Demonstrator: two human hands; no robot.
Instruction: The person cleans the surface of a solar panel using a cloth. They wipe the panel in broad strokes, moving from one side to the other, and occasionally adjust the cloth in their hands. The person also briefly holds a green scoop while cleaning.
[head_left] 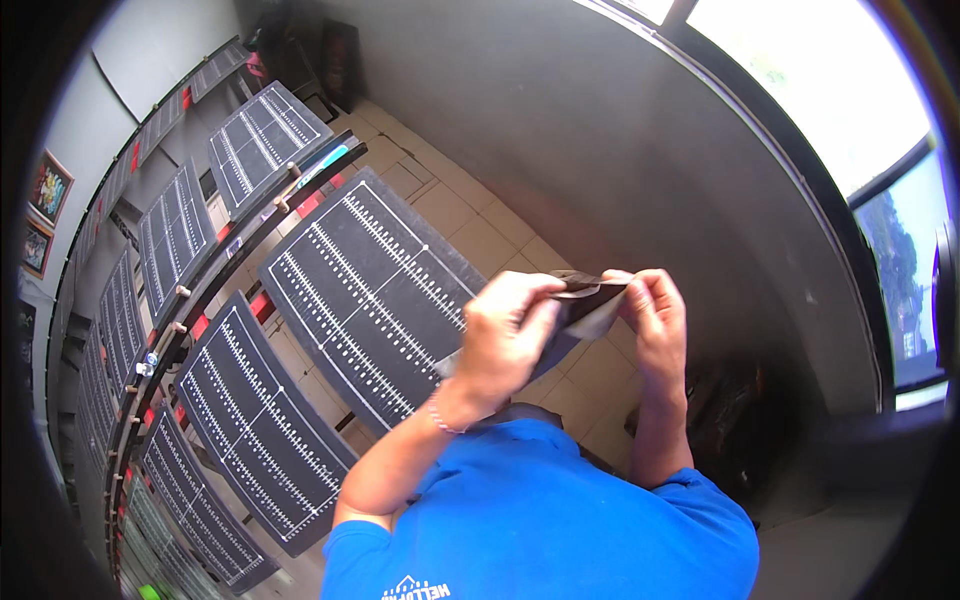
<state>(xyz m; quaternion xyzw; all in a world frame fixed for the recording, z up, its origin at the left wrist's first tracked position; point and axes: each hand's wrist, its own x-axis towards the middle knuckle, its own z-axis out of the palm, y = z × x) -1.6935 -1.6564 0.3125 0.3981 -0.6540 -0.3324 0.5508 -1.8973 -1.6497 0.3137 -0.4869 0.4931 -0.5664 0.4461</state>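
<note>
Nearest me, bottom centre of the frame: a blue short-sleeved shirt point(540, 520), cut off by the lower edge; white print at the hem, partly out of view.

Both bare forearms rise out of the sleeves toward mid-frame. Left hand point(505, 335), centre frame, wrist bent, a thin bracelet point(438, 412) at the wrist. Its grip is closed: fingers curled, pinching the upper left edge of a dark flat sheet point(582, 312). Right hand point(655, 315), just right of centre, forearm near upright; its grip is likewise closed, fingertips pinching the sheet's upper right edge. The sheet sits between the two hands, centre frame, held up in the air. It looks thin, matt, dark grey-brown, with a folded or curled top rim. Much of it is hidden behind the left hand; I cannot tell its full outline or what it is.

Below the hands, pale square floor tiles point(470, 225).

Left half of the frame: black slanted panels point(370, 290) with rows of fine white marks, too small to make out, ranged along a curved dark rail point(215, 265) with red tabs.

Upper right: a bright window point(830, 90), overexposed.
</note>
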